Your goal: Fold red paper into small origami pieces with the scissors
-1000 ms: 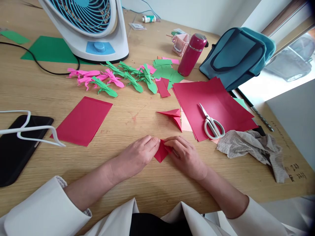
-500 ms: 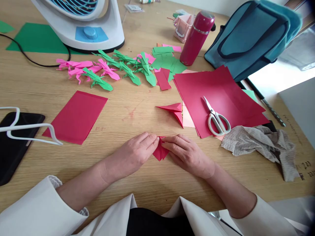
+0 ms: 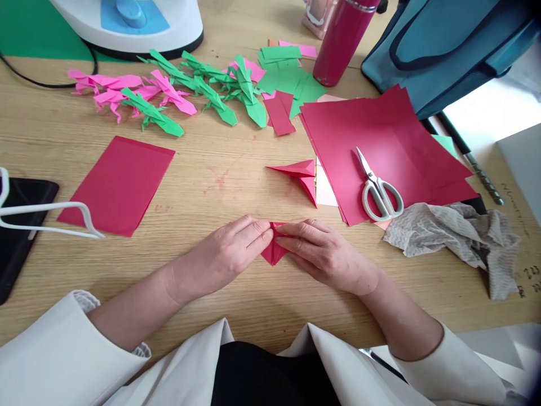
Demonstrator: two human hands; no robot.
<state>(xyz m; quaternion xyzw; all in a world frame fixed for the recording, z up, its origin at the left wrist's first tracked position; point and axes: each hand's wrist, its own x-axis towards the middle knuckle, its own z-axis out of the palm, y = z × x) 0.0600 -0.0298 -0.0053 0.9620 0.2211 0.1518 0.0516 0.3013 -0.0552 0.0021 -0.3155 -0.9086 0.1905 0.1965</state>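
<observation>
A small folded piece of red paper [image 3: 274, 255] lies on the table between my two hands, its pointed end toward me. My left hand [image 3: 234, 248] has its fingers together on the paper's left side. From the right, my right hand [image 3: 323, 252] presses its fingertips on the other side, and both hands cover much of the fold. Just beyond them rests another folded red paper piece [image 3: 302, 170] with two sharp points. Past that, to the right, white-handled scissors [image 3: 378, 192] lie on a stack of red paper sheets [image 3: 338, 129].
Folded green paper figures [image 3: 215, 104] and pink ones [image 3: 169, 93] lie along the back. Red sheets [image 3: 118, 186] and a black phone [image 3: 29, 237] are at left, a crumpled cloth [image 3: 456, 231] at right. A fan base [image 3: 135, 25], flask [image 3: 342, 45] and blue bag [image 3: 431, 62] stand behind.
The view has tilted down a little, so the table's things appear higher. My hands stay on the folded red paper, and its lower flaps lie slightly differently between my fingers.
</observation>
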